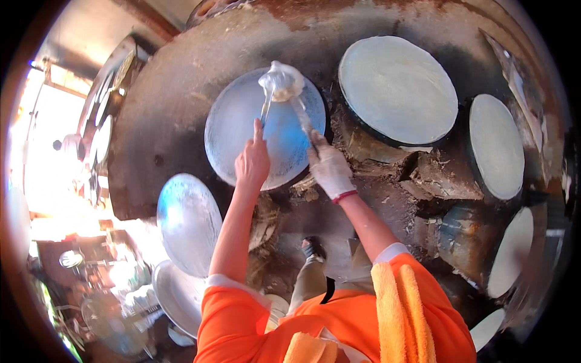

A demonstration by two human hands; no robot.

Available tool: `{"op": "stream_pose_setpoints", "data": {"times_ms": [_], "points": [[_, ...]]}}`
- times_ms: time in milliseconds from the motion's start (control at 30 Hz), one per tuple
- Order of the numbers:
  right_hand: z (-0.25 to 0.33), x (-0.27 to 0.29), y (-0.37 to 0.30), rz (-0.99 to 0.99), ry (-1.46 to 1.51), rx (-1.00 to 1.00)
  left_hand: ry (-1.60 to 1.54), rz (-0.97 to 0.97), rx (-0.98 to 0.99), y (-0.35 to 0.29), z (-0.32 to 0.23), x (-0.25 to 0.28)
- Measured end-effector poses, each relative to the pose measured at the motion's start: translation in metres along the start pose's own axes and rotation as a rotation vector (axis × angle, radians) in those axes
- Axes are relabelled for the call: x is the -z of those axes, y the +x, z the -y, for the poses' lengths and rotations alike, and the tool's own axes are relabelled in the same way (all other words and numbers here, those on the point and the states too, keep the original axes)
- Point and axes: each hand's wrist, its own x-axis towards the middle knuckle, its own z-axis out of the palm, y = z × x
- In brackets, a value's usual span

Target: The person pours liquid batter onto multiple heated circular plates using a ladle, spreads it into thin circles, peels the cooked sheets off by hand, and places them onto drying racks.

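My bare left hand [251, 162] is closed around the thin handle of a metal utensil [265, 107], its index finger lying along it. In my gloved right hand [331, 169] is what looks like a ladle with a flat handle [301, 114]. The heads of both tools meet over the far part of a large round griddle [230, 127], where wet white batter [289, 75] coats them. The batter hides the exact shape of the heads, and I cannot tell whether they touch the griddle. The griddle's surface is grey and bare, with a bluish shine.
Right of the griddle are several round pans covered with pale batter, the largest [398, 89] at the far right. Shiny round metal lids or trays [189, 224] stand at the left. A sooty clay stove top [163, 115] surrounds the griddle; firewood [445, 175] lies below the pans.
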Motion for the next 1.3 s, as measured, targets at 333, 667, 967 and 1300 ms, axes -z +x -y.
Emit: {"op": "stream_pose_setpoints", "data": {"times_ms": [333,667,967,1300], "points": [[0.002,0.043,-0.089,0.028,-0.048,-0.204,0.138,0.007,-0.072,0.023,0.038,-0.005],[-0.019,-0.034,-0.047,-0.137,-0.386,-0.056,0.071,-0.112,0.015,0.044,0.100,-0.012],[0.071,-0.047,0.025,0.313,-0.519,-0.103,-0.092,0.070,0.332,-0.032,0.103,0.058],[0.011,-0.002,0.038,0.247,-0.505,0.074,-0.287,-0.025,0.338,-0.014,0.059,0.046]]}}
